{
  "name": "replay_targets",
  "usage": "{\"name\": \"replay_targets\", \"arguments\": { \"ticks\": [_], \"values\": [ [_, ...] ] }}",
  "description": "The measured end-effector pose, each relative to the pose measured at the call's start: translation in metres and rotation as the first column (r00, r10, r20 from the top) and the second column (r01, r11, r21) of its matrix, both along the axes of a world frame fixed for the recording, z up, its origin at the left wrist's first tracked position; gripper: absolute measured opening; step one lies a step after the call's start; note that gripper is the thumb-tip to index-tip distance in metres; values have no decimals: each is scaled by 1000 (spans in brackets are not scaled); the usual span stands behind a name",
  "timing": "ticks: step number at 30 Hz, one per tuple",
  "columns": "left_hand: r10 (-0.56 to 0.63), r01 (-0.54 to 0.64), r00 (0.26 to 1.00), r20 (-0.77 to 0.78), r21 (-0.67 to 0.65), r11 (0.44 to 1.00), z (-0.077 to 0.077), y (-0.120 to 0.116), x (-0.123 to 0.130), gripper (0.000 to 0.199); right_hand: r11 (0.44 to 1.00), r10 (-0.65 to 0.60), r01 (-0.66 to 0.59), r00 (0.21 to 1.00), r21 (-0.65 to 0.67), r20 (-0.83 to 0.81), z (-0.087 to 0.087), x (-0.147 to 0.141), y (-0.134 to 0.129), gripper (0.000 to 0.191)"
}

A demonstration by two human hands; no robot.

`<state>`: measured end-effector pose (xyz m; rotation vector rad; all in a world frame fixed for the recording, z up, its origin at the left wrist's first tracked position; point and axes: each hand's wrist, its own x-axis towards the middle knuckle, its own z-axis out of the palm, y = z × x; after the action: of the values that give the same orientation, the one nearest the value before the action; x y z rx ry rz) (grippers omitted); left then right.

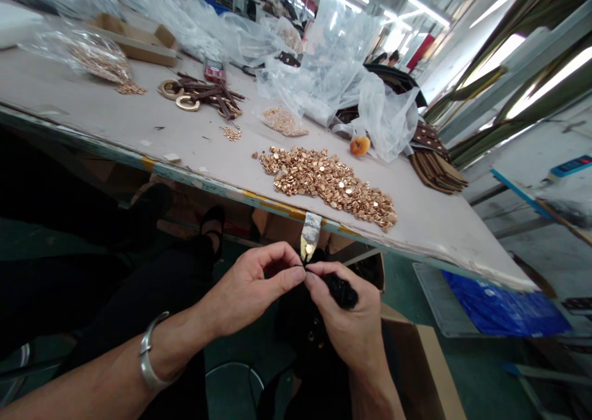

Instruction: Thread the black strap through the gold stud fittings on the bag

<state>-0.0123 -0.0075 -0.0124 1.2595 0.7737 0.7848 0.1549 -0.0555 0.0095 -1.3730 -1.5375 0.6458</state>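
My left hand (252, 287) and my right hand (346, 318) meet below the table's front edge, fingertips pinched together. Between them is a small black fuzzy piece (341, 290), gripped by my right hand and pinched at its end by my left. A silver bracelet (148, 353) sits on my left wrist. Just above the hands a taped strip (309, 235) hangs from the table edge. A large heap of small gold studs (329, 182) lies on the table (115, 124) right behind it.
Gold rings and dark brown straps (203, 94) lie farther back, with clear plastic bags (333, 68), a bag of studs (95, 56), cardboard trays (139, 37), stacked brown studded straps (435, 161) and a peach-like fruit (359, 145). An open carton (416, 358) stands below right.
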Motion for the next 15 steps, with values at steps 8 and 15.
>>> {"name": "replay_targets", "arguments": {
  "ticks": [8, 15],
  "values": [
    [31, 22, 987, 158, -321, 947, -2, 4, 4, 31, 991, 7, -6, 1000, 136, -9, -1, -3, -2, 12],
    [37, 47, 982, 187, -426, 904, 0, 2, 7, 37, 998, -43, 49, 992, 46, -121, -11, -5, -2, 6]
  ]
}}
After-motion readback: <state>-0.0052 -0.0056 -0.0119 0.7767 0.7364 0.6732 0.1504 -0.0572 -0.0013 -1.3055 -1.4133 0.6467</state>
